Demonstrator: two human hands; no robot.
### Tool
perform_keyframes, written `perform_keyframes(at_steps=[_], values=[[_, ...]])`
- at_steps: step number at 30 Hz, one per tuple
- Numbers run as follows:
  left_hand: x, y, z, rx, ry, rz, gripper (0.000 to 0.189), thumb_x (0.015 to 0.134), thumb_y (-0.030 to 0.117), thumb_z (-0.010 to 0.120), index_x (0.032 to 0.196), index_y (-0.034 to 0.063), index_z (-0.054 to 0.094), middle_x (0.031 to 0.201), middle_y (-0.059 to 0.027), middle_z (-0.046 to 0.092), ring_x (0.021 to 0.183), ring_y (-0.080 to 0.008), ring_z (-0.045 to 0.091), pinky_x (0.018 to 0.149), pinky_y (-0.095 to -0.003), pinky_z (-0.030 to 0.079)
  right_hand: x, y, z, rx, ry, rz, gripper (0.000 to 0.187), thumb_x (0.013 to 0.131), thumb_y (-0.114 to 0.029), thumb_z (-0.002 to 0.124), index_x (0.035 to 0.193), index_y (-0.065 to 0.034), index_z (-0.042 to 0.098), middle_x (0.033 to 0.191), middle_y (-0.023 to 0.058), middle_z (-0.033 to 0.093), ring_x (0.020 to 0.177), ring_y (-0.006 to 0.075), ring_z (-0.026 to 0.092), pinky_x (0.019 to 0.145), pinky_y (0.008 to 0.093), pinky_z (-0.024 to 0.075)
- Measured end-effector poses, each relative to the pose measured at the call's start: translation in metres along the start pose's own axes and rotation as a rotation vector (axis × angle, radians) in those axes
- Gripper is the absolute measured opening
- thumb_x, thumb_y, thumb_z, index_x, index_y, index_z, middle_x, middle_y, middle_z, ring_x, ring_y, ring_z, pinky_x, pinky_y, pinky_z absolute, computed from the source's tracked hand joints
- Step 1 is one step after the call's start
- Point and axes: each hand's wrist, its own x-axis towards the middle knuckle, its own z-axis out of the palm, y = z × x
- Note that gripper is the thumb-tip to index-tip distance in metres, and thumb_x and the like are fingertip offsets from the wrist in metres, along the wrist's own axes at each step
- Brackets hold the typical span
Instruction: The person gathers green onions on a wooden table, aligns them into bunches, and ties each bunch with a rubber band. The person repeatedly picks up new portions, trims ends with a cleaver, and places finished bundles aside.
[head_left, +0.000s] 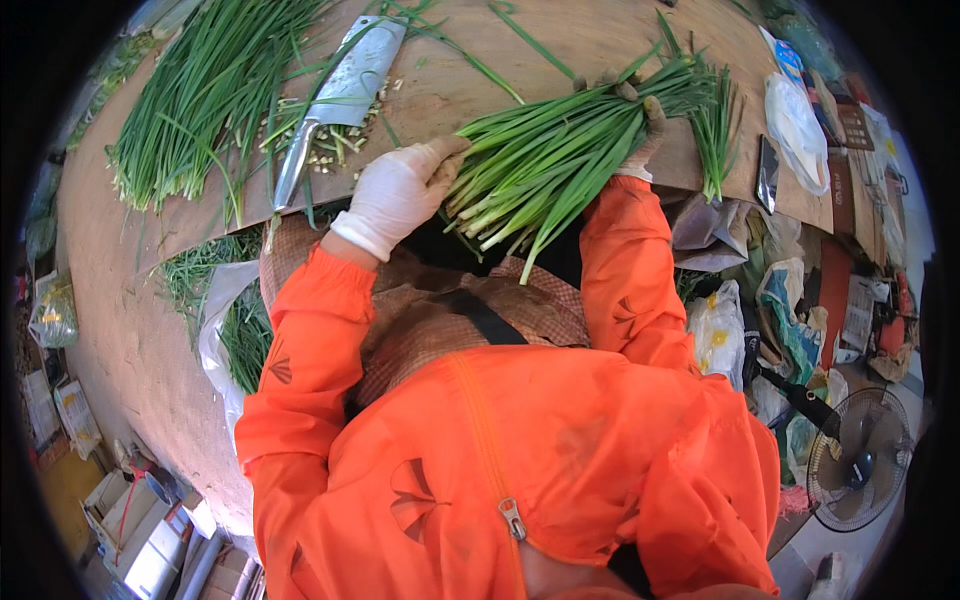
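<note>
A bunch of garlic chives (555, 150) lies across my right hand (645, 139), whose gloved, soiled fingers curl around it from below and behind. My left hand (409, 187), in a white glove, pinches at the left edge of the bunch near the pale stem ends, thumb and fingers together. Whether a stalk is between those fingertips is hard to tell. Left of my left hand, a metal cleaver (356, 75) rests on the wooden table (450, 82), its handle toward me, among cut stem ends (326, 142). A larger pile of chives (202, 105) lies at the far left.
A small chive bundle (712, 135) hangs over the table edge at right, beside a phone (766, 172) and a white plastic bag (796, 131). Below the edge at left, a plastic bag (217, 322) holds green scraps (247, 341). A fan (859, 465) stands at lower right.
</note>
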Motion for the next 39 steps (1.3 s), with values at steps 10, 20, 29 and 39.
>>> perform_keyframes(at_steps=[10,20,29,39], values=[[0.010,0.047,0.002,0.189,0.086,0.295,0.029,0.080,0.010,0.066,0.109,0.0074,0.061,0.091,-0.0117,0.059,0.082,-0.0320,0.059,0.071,-0.0403,0.049,0.005,-0.001,0.004,-0.007,0.073,-0.011,0.027,0.080,-0.015,0.062,0.106,-0.0081,0.059,0.082,0.0016,0.060,0.093,0.0224,0.059,0.093,0.0416,0.0444],[0.010,0.042,0.022,0.050,0.190,0.101,0.009,0.084,0.004,0.062,0.092,0.0039,0.060,0.082,-0.0136,0.060,0.079,-0.0322,0.059,0.070,-0.0382,0.047,0.010,-0.001,-0.002,-0.012,0.203,-0.004,0.026,0.081,-0.020,0.064,0.102,-0.0049,0.060,0.082,0.0035,0.059,0.089,0.0263,0.058,0.090,0.0447,0.0458],[0.011,0.047,0.024,0.170,0.166,0.232,0.018,0.080,0.009,0.067,0.097,0.0063,0.062,0.093,-0.0108,0.060,0.084,-0.0312,0.059,0.074,-0.0389,0.048,0.007,0.001,0.005,-0.011,0.197,-0.039,0.026,0.083,-0.022,0.064,0.101,-0.0046,0.059,0.079,0.0034,0.058,0.088,0.0253,0.058,0.089,0.0451,0.0461],[-0.009,0.068,0.041,0.213,0.130,0.292,0.024,0.072,0.004,0.070,0.093,0.0080,0.060,0.093,-0.0100,0.057,0.083,-0.0298,0.058,0.069,-0.0396,0.048,0.006,-0.001,0.003,0.000,0.077,-0.021,0.030,0.083,-0.024,0.064,0.106,-0.0073,0.057,0.082,0.0010,0.058,0.092,0.0223,0.058,0.093,0.0446,0.0456]])
